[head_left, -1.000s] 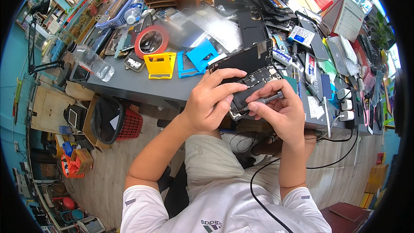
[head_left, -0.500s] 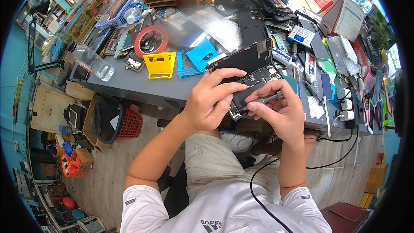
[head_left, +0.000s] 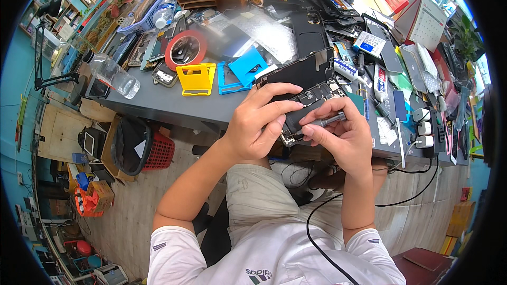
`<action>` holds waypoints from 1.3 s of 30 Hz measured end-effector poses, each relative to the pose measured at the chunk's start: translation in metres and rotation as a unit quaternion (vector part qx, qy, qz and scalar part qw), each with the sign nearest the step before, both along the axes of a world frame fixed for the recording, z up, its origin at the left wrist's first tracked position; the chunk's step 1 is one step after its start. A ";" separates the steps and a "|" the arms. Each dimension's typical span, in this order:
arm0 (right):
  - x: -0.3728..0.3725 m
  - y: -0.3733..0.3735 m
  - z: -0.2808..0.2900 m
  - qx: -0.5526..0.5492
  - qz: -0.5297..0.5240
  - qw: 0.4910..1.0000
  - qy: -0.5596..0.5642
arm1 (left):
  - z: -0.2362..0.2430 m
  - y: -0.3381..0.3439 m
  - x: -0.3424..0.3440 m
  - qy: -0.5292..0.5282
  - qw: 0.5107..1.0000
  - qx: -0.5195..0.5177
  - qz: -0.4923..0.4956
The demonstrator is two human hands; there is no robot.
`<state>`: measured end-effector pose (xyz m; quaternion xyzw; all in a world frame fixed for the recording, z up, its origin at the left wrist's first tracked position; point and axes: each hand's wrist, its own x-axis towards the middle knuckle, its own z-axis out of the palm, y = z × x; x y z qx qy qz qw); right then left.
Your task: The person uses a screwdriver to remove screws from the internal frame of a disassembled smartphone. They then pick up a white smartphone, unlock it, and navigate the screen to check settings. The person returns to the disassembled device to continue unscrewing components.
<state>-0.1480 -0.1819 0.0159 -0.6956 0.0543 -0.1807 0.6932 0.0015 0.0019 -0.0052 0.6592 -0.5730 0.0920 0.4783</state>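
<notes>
An opened smartphone point(head_left: 317, 95) is held at the desk's front edge, its inner parts facing up. Its dark screen panel point(head_left: 303, 68) stands tilted up along the far side. My left hand point(head_left: 256, 121) grips the phone's left side, with fingertips at the inner parts. In my right hand point(head_left: 343, 132) a grey screwdriver point(head_left: 332, 120) is pinched between thumb and fingers, lying low over the phone. The screwdriver's tip is hidden by my fingers, so I cannot tell whether it touches a screw.
Yellow point(head_left: 196, 79) and blue phone stands point(head_left: 248, 68) are on the grey desk, left of the phone. Beyond them lies a red tape roll point(head_left: 170, 55) near a clear bottle point(head_left: 113, 76). Glue tubes point(head_left: 380, 82) and chargers point(head_left: 422, 128) crowd the right. A black cable point(head_left: 311, 227) crosses my lap.
</notes>
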 end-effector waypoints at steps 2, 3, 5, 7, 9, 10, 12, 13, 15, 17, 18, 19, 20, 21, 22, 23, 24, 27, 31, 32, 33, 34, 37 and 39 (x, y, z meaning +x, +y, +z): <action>0.000 0.001 0.000 -0.001 0.001 1.000 0.002 | 0.000 0.000 0.000 0.000 1.000 -0.002 0.000; 0.000 0.001 0.001 -0.001 0.000 1.000 0.001 | 0.001 -0.001 0.000 0.000 1.000 -0.004 -0.002; -0.001 0.000 0.002 0.001 0.000 1.000 0.000 | 0.001 -0.002 0.000 0.000 1.000 -0.004 -0.004; -0.001 0.000 0.002 0.004 0.003 1.000 -0.003 | 0.001 -0.001 0.000 -0.001 1.000 -0.003 -0.003; -0.001 0.000 0.002 0.004 0.004 1.000 -0.003 | 0.000 -0.001 0.000 -0.003 1.000 -0.002 -0.002; -0.001 0.000 0.002 0.002 0.004 1.000 -0.002 | 0.000 -0.001 0.000 -0.002 1.000 -0.001 -0.001; 0.000 0.001 0.002 0.001 0.004 1.000 -0.002 | 0.000 -0.001 0.000 -0.001 1.000 -0.001 -0.002; 0.000 0.001 0.002 0.003 0.004 1.000 -0.004 | 0.001 -0.001 0.000 -0.001 1.000 -0.002 -0.002; 0.000 0.001 0.002 0.003 0.004 1.000 -0.005 | 0.001 -0.001 0.000 -0.001 1.000 -0.003 -0.003; -0.001 0.000 0.002 0.001 0.004 1.000 -0.004 | 0.000 -0.001 0.000 -0.001 1.000 -0.003 -0.003; -0.001 0.000 0.002 0.006 0.006 1.000 -0.004 | 0.000 -0.001 0.000 -0.002 1.000 -0.003 -0.003; -0.001 0.000 0.002 0.011 0.007 1.000 -0.005 | 0.001 -0.001 0.000 -0.002 1.000 -0.001 -0.002; -0.001 0.000 0.001 0.015 0.009 1.000 -0.006 | 0.001 -0.001 0.000 -0.002 1.000 0.000 -0.002; -0.001 0.000 0.001 0.019 0.007 1.000 -0.007 | 0.001 -0.001 0.000 -0.002 1.000 0.001 -0.001; -0.001 0.000 0.001 0.023 0.006 1.000 -0.009 | 0.001 -0.001 0.000 -0.003 1.000 0.001 -0.002; -0.001 0.000 0.001 0.027 0.005 1.000 -0.011 | 0.001 -0.001 0.000 -0.003 1.000 0.000 -0.002; -0.001 -0.001 0.002 0.035 0.003 0.999 -0.012 | 0.002 -0.001 0.000 -0.004 1.000 -0.001 -0.002; -0.002 -0.001 0.002 0.066 -0.007 0.998 -0.016 | 0.000 -0.001 0.002 -0.001 1.000 0.001 -0.007; -0.002 -0.002 0.002 0.096 -0.030 0.995 -0.027 | 0.004 0.000 0.001 0.003 1.000 -0.005 -0.022; -0.002 -0.002 0.000 0.095 -0.036 0.994 -0.031 | 0.006 0.000 0.000 0.005 1.000 -0.004 -0.022; -0.001 -0.003 -0.001 0.098 -0.040 0.994 -0.040 | 0.006 0.000 0.000 0.006 1.000 -0.003 -0.021; 0.000 -0.003 -0.002 0.101 -0.043 0.993 -0.049 | 0.006 0.000 -0.001 0.004 1.000 -0.002 -0.020; 0.000 -0.003 -0.001 0.109 -0.060 0.991 -0.056 | 0.007 -0.001 -0.003 0.000 1.000 -0.004 -0.017; 0.000 -0.002 -0.001 0.113 -0.071 0.990 -0.055 | 0.009 -0.001 -0.005 0.001 1.000 -0.006 -0.013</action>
